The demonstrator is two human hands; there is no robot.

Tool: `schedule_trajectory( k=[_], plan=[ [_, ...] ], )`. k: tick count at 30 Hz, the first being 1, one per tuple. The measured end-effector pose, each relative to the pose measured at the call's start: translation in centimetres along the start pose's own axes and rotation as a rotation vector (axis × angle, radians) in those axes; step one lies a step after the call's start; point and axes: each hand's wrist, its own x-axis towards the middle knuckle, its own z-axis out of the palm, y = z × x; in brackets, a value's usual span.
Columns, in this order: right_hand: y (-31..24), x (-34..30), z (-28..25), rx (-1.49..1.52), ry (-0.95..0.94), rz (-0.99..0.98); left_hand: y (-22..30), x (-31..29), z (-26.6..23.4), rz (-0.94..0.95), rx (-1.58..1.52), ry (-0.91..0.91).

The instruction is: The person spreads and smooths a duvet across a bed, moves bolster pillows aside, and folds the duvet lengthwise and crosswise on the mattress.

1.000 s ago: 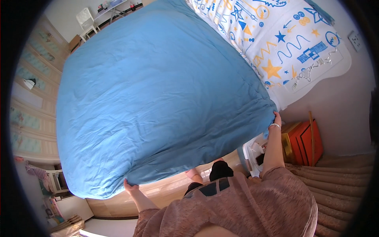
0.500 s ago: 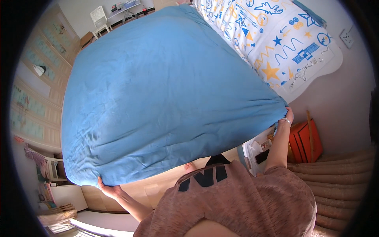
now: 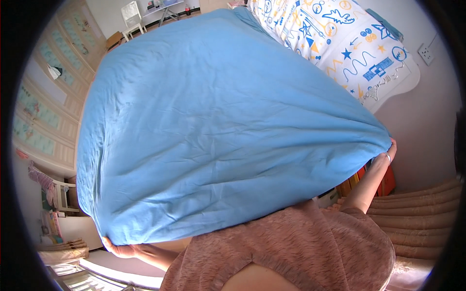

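Observation:
A large blue bed sheet [image 3: 208, 121] spreads over the bed in front of me, its near edge lifted toward my body. My left hand [image 3: 120, 249] grips the sheet's near left corner, thumb on top and fingers underneath. Out to the right, my right hand [image 3: 392, 150] is closed on the near right corner, with folds fanning out from it. A bracelet [image 3: 387, 157] circles my right wrist. Between the hands the cloth hangs taut, wrinkled along its near part.
Against the right side stands a white headboard [image 3: 410, 80], beside white bedding [image 3: 335, 43] printed in blue and yellow. Wardrobes [image 3: 53, 97] line the left. An orange box [image 3: 387, 179] and brown curtains [image 3: 417, 218] are at the right. A white chair [image 3: 132, 19] stands far back.
Both hands have drawn the sheet's near edge closer to me and farther apart, the right hand outward to the right, the left hand down and left. The sheet now covers more of the floor view.

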Motion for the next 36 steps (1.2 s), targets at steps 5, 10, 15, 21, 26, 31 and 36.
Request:
schedule_trajectory(
  k=[5, 10, 15, 21, 26, 31, 36],
  plan=[
    [2.7, 2.1, -3.4, 0.023, 0.013, 0.063, -1.0, 2.9, -2.2, -0.126, 0.054, 0.046],
    [6.3, 4.0, -3.4, -0.249, 0.120, 0.004, -2.8, 3.6, -1.8, -0.348, -0.013, 0.078],
    [9.1, 7.2, -1.4, -0.548, 0.151, -0.128, -7.4, 4.8, -0.2, -0.457, 0.036, 0.178],
    [14.7, 12.0, 4.7, -0.805, 0.192, -0.146, -16.6, 10.2, 2.2, -0.431, 0.284, 0.147],
    [19.6, 19.3, 14.2, -0.836, -0.045, -0.131, -23.8, 16.1, 13.7, -0.406, 0.431, 0.114],
    [24.6, 23.3, 33.0, -0.823, -0.208, -0.152, -34.1, 26.6, 24.0, -0.503, 0.317, -0.176],
    [32.0, 28.1, 46.1, -0.563, -0.234, -0.185, -44.9, 33.9, 32.2, -0.392, 0.232, -0.166]
  ],
)
